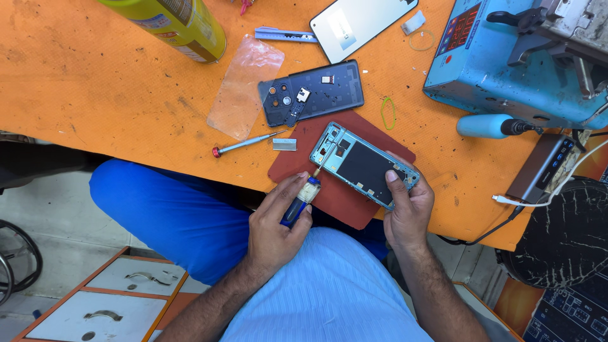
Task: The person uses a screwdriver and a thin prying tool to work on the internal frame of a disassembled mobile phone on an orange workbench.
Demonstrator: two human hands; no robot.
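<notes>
With the left hand (275,225) closed on the blue screwdriver (300,201), tip at the phone frame (364,165) on the red mat (297,161) at the bench's near edge, and the right hand (408,202) gripping the frame's lower end, screw work appears in hand, calling for steady vertical tip alignment.

Left hand (277,221) fisted; right hand (408,206) pinching.

Bare orange table (95,88) lies open to the left, beyond the plastic film (246,85) and the small screwdriver (247,144). Above the red mat (297,158), the black back cover (311,92) and the glass panel (361,24) crowd the way. On the right, the blue machine (500,69) and cables (538,196) block passage.
</notes>
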